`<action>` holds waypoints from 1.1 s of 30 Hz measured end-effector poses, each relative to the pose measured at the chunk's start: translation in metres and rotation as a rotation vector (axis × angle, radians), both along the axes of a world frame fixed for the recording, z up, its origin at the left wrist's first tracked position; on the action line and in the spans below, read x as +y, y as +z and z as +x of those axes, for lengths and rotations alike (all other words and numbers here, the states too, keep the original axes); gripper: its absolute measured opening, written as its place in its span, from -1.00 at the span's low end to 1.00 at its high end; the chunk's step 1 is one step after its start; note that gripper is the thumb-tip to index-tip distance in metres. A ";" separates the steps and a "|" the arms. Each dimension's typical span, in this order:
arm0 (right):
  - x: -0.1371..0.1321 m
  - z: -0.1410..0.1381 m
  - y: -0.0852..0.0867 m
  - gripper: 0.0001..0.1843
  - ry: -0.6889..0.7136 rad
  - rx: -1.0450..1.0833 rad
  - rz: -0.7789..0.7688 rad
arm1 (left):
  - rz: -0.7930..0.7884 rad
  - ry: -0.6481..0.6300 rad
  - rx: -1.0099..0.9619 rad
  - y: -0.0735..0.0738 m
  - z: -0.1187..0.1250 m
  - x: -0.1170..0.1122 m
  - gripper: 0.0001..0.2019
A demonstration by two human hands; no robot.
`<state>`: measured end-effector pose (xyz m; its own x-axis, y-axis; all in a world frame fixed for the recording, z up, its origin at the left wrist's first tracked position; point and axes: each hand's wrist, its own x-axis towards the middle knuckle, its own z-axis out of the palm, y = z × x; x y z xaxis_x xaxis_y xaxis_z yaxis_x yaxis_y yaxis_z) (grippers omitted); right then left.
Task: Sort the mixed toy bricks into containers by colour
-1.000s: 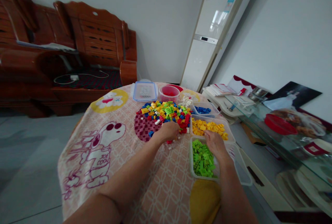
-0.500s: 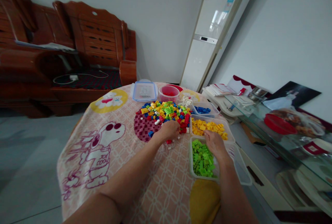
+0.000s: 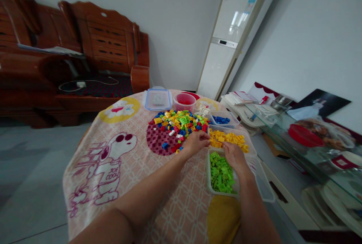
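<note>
Nearest you, your right hand (image 3: 233,156) rests over the far end of the tub of green bricks (image 3: 208,172), knuckles up and fingers curled down at the wall it shares with the tub of yellow bricks (image 3: 226,128); whether they pinch a brick you cannot tell. Just left of it, your left hand (image 3: 197,141) lies on the patterned tablecloth (image 3: 121,153) at the near right edge of the mixed pile of bricks (image 3: 181,123), fingers bent and fingertips close to the yellow tub's corner; what they grip, if anything, is hidden. Beyond the yellow tub stands a tub of blue bricks (image 3: 223,113), with a round red tub (image 3: 183,107) and a clear lid (image 3: 157,99) at the table's far edge. Behind is a wooden bench (image 3: 107,40).
</note>
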<state>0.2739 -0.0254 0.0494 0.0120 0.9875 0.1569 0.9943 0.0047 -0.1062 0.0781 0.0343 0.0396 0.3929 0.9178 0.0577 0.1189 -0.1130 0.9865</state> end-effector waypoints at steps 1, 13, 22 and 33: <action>0.000 0.000 0.000 -0.61 0.003 0.007 0.002 | -0.032 -0.009 -0.042 -0.001 0.004 -0.003 -0.76; -0.001 -0.001 0.003 -0.61 0.011 0.020 -0.009 | 0.304 0.093 0.375 0.034 -0.053 0.023 -0.76; -0.001 -0.002 0.005 -0.60 0.004 0.018 -0.017 | 0.425 -0.111 1.070 0.048 -0.071 0.013 -0.80; -0.001 0.000 0.000 -0.60 0.024 0.001 0.012 | 0.419 -0.185 1.053 0.036 -0.058 0.010 -0.76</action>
<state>0.2740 -0.0261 0.0491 -0.0116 0.9857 0.1683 0.9938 0.0300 -0.1073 0.0200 0.0439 0.0760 0.5545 0.8271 -0.0922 0.8098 -0.5108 0.2886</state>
